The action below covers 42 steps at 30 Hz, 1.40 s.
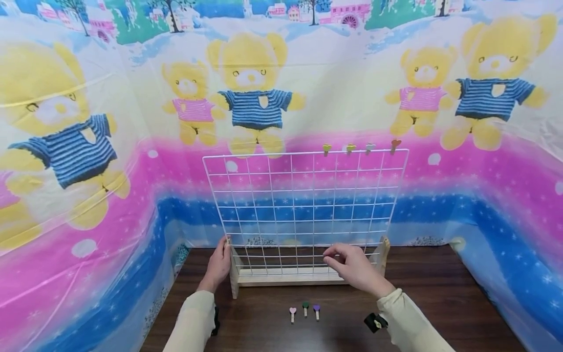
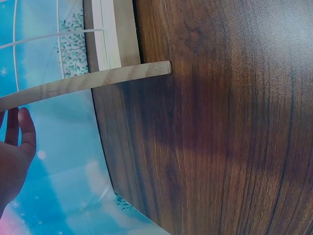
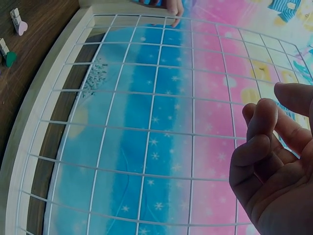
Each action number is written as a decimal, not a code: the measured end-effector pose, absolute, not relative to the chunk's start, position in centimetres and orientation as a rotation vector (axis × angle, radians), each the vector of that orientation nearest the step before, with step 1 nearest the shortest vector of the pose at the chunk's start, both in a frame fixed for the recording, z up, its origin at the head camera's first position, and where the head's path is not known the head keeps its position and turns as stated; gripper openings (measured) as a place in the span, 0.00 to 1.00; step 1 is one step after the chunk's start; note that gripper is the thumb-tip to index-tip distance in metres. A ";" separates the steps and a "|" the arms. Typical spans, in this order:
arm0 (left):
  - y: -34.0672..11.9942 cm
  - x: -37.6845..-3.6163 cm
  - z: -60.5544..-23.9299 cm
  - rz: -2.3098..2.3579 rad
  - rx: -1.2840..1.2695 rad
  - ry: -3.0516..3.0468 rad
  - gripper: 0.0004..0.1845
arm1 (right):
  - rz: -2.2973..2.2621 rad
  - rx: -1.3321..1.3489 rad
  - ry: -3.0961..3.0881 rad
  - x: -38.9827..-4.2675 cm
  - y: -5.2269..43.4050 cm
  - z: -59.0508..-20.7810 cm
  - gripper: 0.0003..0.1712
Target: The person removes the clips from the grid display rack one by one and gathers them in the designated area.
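A white wire grid point(image 1: 281, 207) stands upright in a wooden stand point(image 1: 286, 278). My left hand point(image 1: 218, 264) grips the stand's left side post point(image 2: 98, 78), fingers at its upper end. In front of the grid's lower right part hovers my right hand point(image 1: 352, 264), its fingers loosely bent and holding nothing; the right wrist view shows the thumb apart from the curled fingers point(image 3: 264, 120). Heart-topped clothespins sit along the grid's top wire toward the right: a yellow one point(image 1: 326, 149), a yellowish one point(image 1: 350, 148), a whitish one point(image 1: 370, 148) and a red-orange one point(image 1: 395, 145).
Three more heart clothespins lie on the dark wooden table point(image 1: 259, 318) before the stand: pink point(image 1: 292, 314), green point(image 1: 305, 308) and purple point(image 1: 316, 311). A printed bear curtain point(image 1: 303, 98) surrounds the table at the back and sides.
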<state>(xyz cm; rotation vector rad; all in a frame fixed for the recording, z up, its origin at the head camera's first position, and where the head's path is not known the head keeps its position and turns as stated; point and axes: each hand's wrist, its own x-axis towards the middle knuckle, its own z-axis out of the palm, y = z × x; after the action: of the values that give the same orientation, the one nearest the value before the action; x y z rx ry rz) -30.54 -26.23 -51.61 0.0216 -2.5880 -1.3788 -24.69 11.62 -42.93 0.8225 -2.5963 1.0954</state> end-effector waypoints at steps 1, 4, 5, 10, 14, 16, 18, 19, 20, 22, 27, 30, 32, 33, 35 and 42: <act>-26.2 -30.5 -51.7 -1.377 0.025 -2.589 0.22 | 1.104 0.815 -2.602 -24.7 11.7 -43.0 0.06; -26.2 -30.5 -51.7 -1.374 0.024 -2.587 0.22 | 1.124 0.789 -2.620 -24.8 11.8 -43.1 0.06; -26.2 -30.5 -51.7 -1.372 0.022 -2.585 0.23 | 1.131 0.779 -2.628 -24.8 11.8 -43.2 0.06; -26.3 -30.5 -51.7 -1.382 0.021 -2.586 0.23 | 1.158 0.771 -2.637 -25.0 12.1 -43.1 0.09; -26.4 -30.6 -51.8 -1.382 0.015 -2.593 0.24 | 1.170 0.774 -2.630 -25.0 12.1 -42.5 0.09; -26.4 -30.6 -51.7 -1.384 0.013 -2.593 0.23 | 1.171 0.769 -2.617 -25.1 12.1 -42.2 0.09; -26.4 -30.6 -51.7 -1.386 0.013 -2.594 0.23 | 1.181 0.754 -2.614 -25.2 12.2 -42.0 0.08; -26.3 -30.5 -51.7 -1.387 0.017 -2.595 0.22 | 1.183 0.751 -2.606 -25.3 12.2 -41.9 0.08; -26.3 -30.5 -51.6 -1.388 0.020 -2.594 0.22 | 1.179 0.749 -2.599 -25.3 12.3 -41.8 0.08; -26.3 -30.4 -51.6 -1.385 0.022 -2.593 0.22 | 1.165 0.747 -2.593 -25.5 12.5 -41.4 0.09; -26.2 -30.5 -51.6 -1.376 0.023 -2.593 0.21 | 1.134 0.739 -2.594 -26.1 13.1 -40.4 0.12; -26.2 -30.5 -51.6 -1.370 0.026 -2.593 0.21 | 1.131 0.747 -2.577 -26.5 13.4 -39.6 0.13; -26.2 -30.5 -51.6 -1.369 0.031 -2.591 0.21 | 1.102 0.746 -2.555 -26.8 13.5 -39.0 0.13; -26.2 -30.5 -51.7 -1.361 0.024 -2.591 0.21 | 1.086 0.747 -2.543 -26.9 13.6 -38.5 0.12; -26.2 -30.6 -51.7 -1.360 0.025 -2.591 0.21 | 1.046 0.746 -2.519 -27.1 13.5 -37.5 0.12; -26.3 -30.7 -51.7 -1.364 0.030 -2.593 0.21 | 0.986 0.741 -2.443 -27.9 13.2 -32.3 0.13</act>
<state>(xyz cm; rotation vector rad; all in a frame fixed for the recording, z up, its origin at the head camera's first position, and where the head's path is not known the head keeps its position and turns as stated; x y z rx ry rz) -30.71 -26.26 -51.74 0.0298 -2.5927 -1.3639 -27.87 13.24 -32.28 0.7412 -2.4429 0.9857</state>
